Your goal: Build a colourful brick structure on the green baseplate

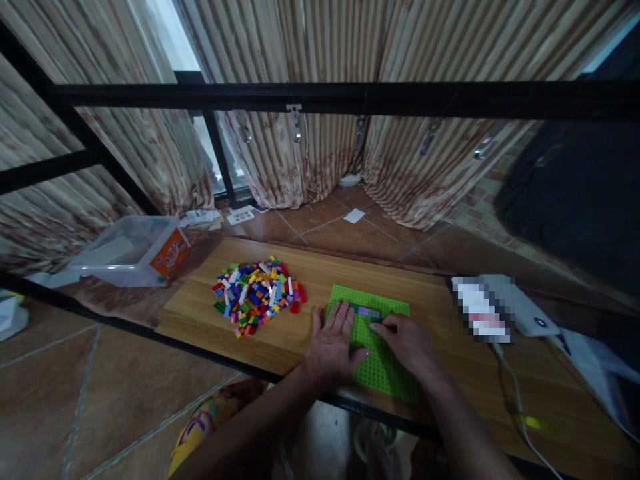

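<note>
Wooden tabletop (195,303) with smooth, straight-grained surface, bearing a thin, bright-green baseplate (385,367) of straight-edged outline, its face covered in regular rows of round studs. The baseplate lies right of a loose heap of bricks (257,290), glossy, block-shaped and many-coloured. Left hand (330,343): open, palm down on the left part of the baseplate, fingers extended, thumb spread to the right. Right hand (407,343): fingers curled, thumb and forefinger tips close together over the studs; whether they grip a piece cannot be told. Just beyond, a narrow lilac brick (369,312) sits near the baseplate's far edge. Far left: a translucent, rectangular plastic box (113,263) with an orange label. Far side: pleated, striped fabric curtains (330,47) behind a black bar (330,98).
</note>
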`<state>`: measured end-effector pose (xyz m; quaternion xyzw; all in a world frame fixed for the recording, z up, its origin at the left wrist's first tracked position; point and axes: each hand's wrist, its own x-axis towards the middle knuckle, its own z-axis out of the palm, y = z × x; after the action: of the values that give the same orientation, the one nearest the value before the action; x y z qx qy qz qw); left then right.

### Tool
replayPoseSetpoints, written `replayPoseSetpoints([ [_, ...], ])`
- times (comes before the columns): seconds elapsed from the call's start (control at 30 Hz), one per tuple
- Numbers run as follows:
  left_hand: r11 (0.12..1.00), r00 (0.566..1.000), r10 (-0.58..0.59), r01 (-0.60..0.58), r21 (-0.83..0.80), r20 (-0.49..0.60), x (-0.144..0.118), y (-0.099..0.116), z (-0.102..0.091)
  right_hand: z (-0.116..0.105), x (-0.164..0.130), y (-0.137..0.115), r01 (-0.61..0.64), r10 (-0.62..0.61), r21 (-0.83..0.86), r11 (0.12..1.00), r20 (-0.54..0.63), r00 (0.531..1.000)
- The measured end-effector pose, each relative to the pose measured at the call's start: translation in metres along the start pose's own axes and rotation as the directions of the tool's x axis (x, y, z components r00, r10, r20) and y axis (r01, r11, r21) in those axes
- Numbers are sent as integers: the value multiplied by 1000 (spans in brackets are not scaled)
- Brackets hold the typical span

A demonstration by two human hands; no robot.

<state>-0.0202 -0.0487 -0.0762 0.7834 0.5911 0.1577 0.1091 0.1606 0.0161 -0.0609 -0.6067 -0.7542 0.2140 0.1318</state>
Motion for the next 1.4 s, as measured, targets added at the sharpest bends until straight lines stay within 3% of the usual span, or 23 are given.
replayPoseSetpoints([
  [0.27,986,983,-163,159,-48,-90,4,-9,-19,-12,1,1,-144,138,-49,988,-108,985],
  [0.43,996,997,-83,82,-34,-9,-2,-1,-11,-11,4,-1,-140,121,-110,984,-165,979],
  [0.57,996,996,-84,85,-29,42,-9,4,-1,-8,6,-2,-137,125,-92,986,-123,985],
  [0.73,995,992,-81,85,-42,93,-12,6,-6,-1,11,1,-116,110,-113,987,-58,992],
  [1.03,989,996,-92,93,-116,11,-14,7,-7,12,12,0,-53,45,-175,983,-50,998],
  [1.3,993,994,-94,90,-82,-55,-10,8,8,10,14,6,-31,24,-116,993,-55,998],
  [1.4,990,994,-109,106,-98,-31,-10,12,6,6,14,-1,-50,39,-136,989,-82,996],
])
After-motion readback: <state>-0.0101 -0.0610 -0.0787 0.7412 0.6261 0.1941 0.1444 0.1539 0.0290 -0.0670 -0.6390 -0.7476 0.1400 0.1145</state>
